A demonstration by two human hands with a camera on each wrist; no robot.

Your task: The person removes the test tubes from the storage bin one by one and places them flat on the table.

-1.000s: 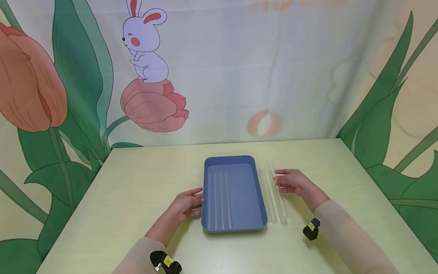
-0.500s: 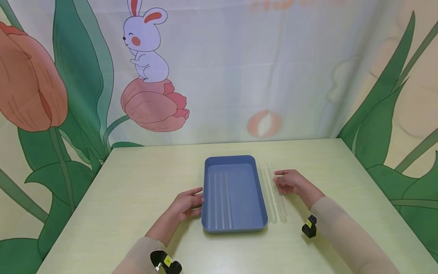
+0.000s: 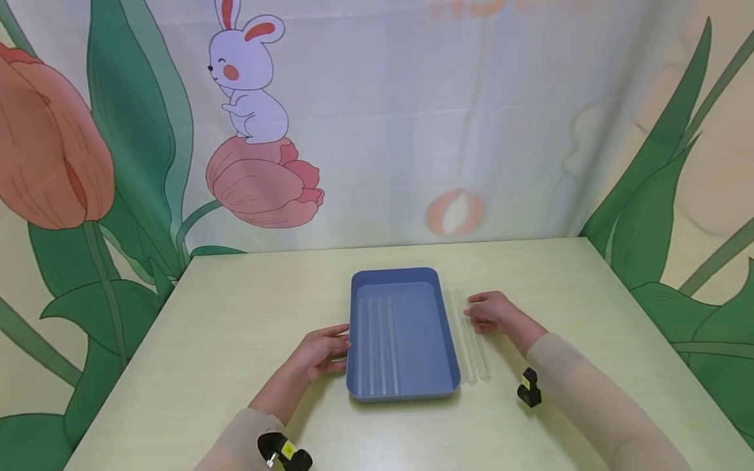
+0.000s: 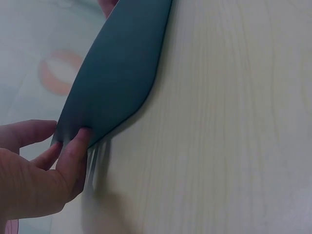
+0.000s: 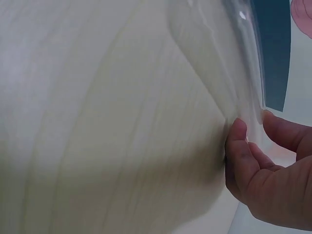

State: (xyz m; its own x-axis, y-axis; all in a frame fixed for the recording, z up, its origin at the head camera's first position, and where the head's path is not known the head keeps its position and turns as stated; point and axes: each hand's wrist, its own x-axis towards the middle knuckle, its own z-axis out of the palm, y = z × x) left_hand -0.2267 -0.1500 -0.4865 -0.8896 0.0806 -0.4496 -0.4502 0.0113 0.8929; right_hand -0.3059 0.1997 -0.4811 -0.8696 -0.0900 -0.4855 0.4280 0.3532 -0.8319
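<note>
The right hand point(image 3: 493, 314) pinches the outer clear tube point(image 3: 482, 360) just right of the blue tray point(image 3: 424, 340), while the left hand point(image 3: 321, 353), gripping nothing, rests against the tray's left wall. That tube runs near to far, roughly along the tray's long side, the right hand nearer; inside, similar tubes point(image 3: 383, 347) lie to the left.

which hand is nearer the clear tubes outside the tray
Right. The right hand is at the clear tubes, pinching one; the left hand is across the tray from them, touching its left side.
</note>
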